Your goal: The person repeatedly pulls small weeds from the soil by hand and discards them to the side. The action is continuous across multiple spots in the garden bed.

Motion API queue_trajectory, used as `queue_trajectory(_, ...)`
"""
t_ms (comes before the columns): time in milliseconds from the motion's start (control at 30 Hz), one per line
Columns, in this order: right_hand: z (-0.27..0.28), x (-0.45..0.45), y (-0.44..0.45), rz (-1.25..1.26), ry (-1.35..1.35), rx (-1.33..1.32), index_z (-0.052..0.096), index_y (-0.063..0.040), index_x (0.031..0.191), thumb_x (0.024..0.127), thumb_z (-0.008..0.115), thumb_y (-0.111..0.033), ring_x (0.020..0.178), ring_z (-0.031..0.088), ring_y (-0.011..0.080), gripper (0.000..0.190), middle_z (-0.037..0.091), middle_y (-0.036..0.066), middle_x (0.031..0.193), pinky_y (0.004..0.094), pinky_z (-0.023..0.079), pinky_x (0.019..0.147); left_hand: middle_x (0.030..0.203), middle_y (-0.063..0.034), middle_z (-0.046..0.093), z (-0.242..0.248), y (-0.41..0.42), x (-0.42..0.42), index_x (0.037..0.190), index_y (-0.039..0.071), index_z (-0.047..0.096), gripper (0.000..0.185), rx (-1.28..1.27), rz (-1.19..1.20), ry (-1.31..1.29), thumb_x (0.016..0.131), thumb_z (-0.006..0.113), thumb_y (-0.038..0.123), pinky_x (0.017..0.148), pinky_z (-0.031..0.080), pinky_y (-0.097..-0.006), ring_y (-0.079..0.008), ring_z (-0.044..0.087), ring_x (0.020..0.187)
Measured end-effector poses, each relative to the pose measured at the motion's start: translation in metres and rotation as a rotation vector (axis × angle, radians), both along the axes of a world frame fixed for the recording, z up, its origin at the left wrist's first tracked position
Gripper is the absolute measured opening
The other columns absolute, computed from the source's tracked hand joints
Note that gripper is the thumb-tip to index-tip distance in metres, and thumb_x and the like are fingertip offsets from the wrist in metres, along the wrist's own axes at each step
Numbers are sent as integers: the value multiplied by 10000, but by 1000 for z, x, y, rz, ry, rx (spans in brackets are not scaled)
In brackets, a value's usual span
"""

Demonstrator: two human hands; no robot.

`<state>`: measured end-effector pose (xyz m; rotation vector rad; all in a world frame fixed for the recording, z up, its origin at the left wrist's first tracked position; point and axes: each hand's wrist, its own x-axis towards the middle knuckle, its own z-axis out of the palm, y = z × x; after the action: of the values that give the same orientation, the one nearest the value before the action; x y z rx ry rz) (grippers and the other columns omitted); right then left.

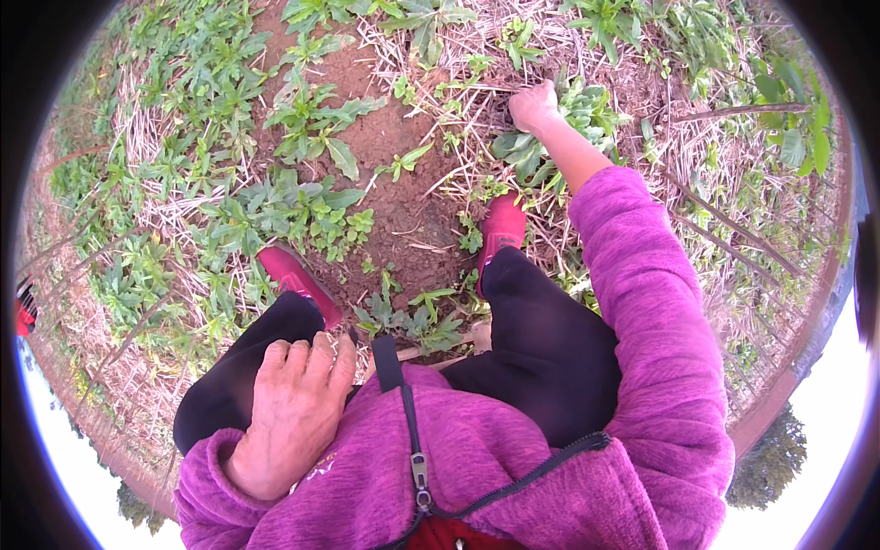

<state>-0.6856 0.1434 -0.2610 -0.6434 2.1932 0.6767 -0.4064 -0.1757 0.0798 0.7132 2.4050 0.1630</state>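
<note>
My right hand [535, 107] reaches out to the ground at the upper right, its fingers curled down and mostly hidden behind its back. It is right beside a broad-leaved green weed [590, 113], whose leaves spread to its right and under the wrist. Whether the fingers hold a stem is hidden. My left hand [302, 388] lies palm down by my thigh in black trousers [230, 381]. Small gaps show between its bent fingers, the tips point away from me, and nothing is seen in it.
My red shoes [297, 278] stand apart on bare reddish soil [405, 227]. Leafy weeds [309, 203] grow thickly on the left, among dry straw [474, 34]. Thin bare stems [739, 227] slant across the right, near a leafy twig [797, 120]. A black strap end [387, 361] hangs at my waist.
</note>
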Motion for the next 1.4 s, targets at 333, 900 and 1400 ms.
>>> queue_trajectory(333,-9,-7,12,-293,56,-133,738,-84,1167,921,505,-160,1148,694,301,348,733,149,1206,538,422,1024,1156,-167,646,-2,4,0,1274,10,604,579,-17,-10,-5,758,757,223,871,466,-411,-277,616,966)
queue_trajectory(900,2,2,12,-308,-37,-101,745,-111,1190,939,532,-193,1190,675,290,339,704,118,1282,468,541,942,1170,-177,647,-4,6,2,1286,8,600,555,-55,-6,-11,786,728,214,893,464,-419,-282,619,977)
queue_trajectory(1400,113,-14,126,-521,599,54,716,-98,1043,1022,452,-194,1002,674,240,282,722,98,1043,534,372,1050,1157,-187,663,2,6,20,1271,6,603,552,-14,8,20,784,746,223,878,475,-434,-301,636,972)
